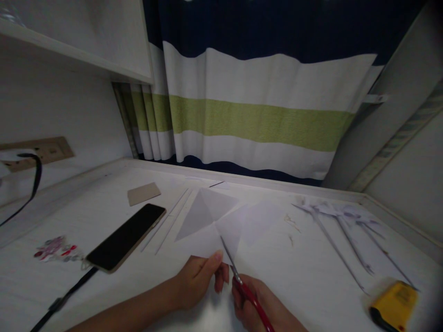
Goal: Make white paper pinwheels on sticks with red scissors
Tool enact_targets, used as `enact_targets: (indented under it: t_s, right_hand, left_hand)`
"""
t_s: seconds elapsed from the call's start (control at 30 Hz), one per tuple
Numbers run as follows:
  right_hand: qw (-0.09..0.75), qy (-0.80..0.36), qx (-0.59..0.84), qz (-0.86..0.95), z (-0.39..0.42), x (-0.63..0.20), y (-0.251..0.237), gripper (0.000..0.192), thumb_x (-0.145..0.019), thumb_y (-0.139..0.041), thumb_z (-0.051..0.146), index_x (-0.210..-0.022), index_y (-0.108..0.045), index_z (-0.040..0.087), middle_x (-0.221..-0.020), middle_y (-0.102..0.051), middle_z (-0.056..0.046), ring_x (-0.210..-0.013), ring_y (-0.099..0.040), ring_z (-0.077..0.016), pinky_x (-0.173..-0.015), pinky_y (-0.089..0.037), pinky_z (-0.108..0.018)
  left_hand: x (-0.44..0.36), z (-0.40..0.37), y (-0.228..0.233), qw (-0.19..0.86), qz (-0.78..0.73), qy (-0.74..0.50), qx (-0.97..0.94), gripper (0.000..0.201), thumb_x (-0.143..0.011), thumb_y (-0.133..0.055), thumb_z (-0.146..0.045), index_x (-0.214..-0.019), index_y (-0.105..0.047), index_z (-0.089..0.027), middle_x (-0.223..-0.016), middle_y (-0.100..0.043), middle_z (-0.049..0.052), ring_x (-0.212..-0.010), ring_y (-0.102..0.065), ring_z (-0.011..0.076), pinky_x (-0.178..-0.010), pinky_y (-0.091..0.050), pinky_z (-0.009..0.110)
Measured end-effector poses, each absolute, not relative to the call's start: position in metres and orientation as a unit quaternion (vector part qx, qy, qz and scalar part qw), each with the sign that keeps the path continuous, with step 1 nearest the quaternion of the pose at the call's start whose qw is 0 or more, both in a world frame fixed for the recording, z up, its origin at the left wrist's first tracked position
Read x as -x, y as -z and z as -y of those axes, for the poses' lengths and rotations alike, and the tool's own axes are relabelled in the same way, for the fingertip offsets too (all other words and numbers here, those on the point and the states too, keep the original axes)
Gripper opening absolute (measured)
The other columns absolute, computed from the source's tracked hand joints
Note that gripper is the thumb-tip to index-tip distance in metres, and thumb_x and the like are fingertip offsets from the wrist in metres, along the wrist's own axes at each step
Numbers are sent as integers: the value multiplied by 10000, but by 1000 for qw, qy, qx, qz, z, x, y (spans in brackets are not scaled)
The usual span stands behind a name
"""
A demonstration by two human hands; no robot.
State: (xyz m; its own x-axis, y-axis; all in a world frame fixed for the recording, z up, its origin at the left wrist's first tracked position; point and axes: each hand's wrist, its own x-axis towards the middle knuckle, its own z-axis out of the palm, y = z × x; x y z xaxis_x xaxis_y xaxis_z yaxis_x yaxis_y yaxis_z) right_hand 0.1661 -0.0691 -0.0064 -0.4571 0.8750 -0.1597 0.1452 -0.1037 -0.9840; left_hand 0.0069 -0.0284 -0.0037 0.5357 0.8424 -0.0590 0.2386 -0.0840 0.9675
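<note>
A pale square of paper point(212, 203) with crease lines is held above the white table. My left hand point(204, 279) pinches its near edge between thumb and fingers. In my right hand point(254, 299) is a pair of red-handled scissors point(249, 295), fingers wrapped round the handles. The metal blades point up and away, lying at the paper near its middle, close to my left thumb. Whether the blades are apart is hard to make out. Another pale sheet point(265, 221) lies just right of the held paper.
To the left lie a black phone point(128, 235) with a charm and strap, a cardboard piece point(143, 193) and thin white sticks point(173, 221). Stemmed paper flowers point(342, 212) and a yellow-black tool point(394, 304) lie right. A striped curtain point(256, 120) hangs behind.
</note>
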Motion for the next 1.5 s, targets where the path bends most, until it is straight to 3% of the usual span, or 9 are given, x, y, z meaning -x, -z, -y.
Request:
enact_targets:
  t_s: [0.23, 0.6, 0.7, 0.8, 1.0, 1.23, 1.5]
  right_hand:
    - [293, -620, 448, 573, 72, -166, 11, 652, -450, -402, 824, -588, -389, 187, -461, -377, 51, -395, -300, -66, -375, -209, -211]
    - [278, -596, 418, 626, 70, -165, -8, 819, -414, -272, 875, -737, -474, 150, -563, -308, 50, -485, -247, -86, -434, -214, -239]
    - [277, -596, 414, 630, 75, -168, -16, 779, -541, -341, 809, -859, -504, 117, -695, -401, -19, -612, -356, -136, -577, -338, -277]
    - [281, -592, 413, 633, 78, -173, -18, 664, -656, -390, 710, -944, -508, 124, -841, -462, -82, -764, -420, -185, -749, -354, -328]
    - [285, -595, 396, 639, 76, -169, -14, 612, -652, -378, 715, -821, -484, 136, -696, -395, -16, -599, -349, -135, -612, -372, -288]
    - [335, -580, 401, 625, 79, -166, -16, 632, -629, -380, 738, -834, -527, 159, -726, -442, -38, -646, -397, -163, -630, -366, -291]
    - [308, -577, 363, 664, 74, -169, -2, 655, -687, -283, 730, -867, -489, 135, -637, -323, 22, -521, -284, -103, -462, -259, -234]
  left_hand:
    - [-6, 29, 3, 554, -399, -273, -678, 527, -826, -239, -504, -517, -497, -165, -503, -478, -27, -591, -507, 124, -669, -362, 211]
    - [-6, 30, 2, 564, -387, -252, -684, 535, -818, -217, -523, -516, -481, -169, -529, -476, -20, -605, -496, 129, -683, -356, 213]
    - [-5, 32, 1, 563, -381, -219, -700, 539, -811, -209, -541, -504, -455, -172, -558, -481, -12, -623, -494, 133, -698, -353, 212]
    - [-6, 33, -1, 561, -385, -197, -706, 535, -803, -211, -554, -511, -448, -173, -584, -492, -5, -647, -502, 139, -711, -354, 211]
    - [-5, 33, -1, 568, -384, -193, -703, 524, -806, -221, -549, -523, -453, -174, -612, -520, -1, -687, -523, 144, -742, -358, 207]
    - [-5, 33, 2, 564, -383, -198, -705, 524, -818, -218, -533, -522, -459, -175, -598, -516, 1, -690, -526, 150, -743, -362, 217]
    - [-6, 35, 2, 566, -401, -209, -690, 532, -828, -206, -527, -514, -453, -177, -589, -507, -5, -681, -509, 143, -751, -360, 222]
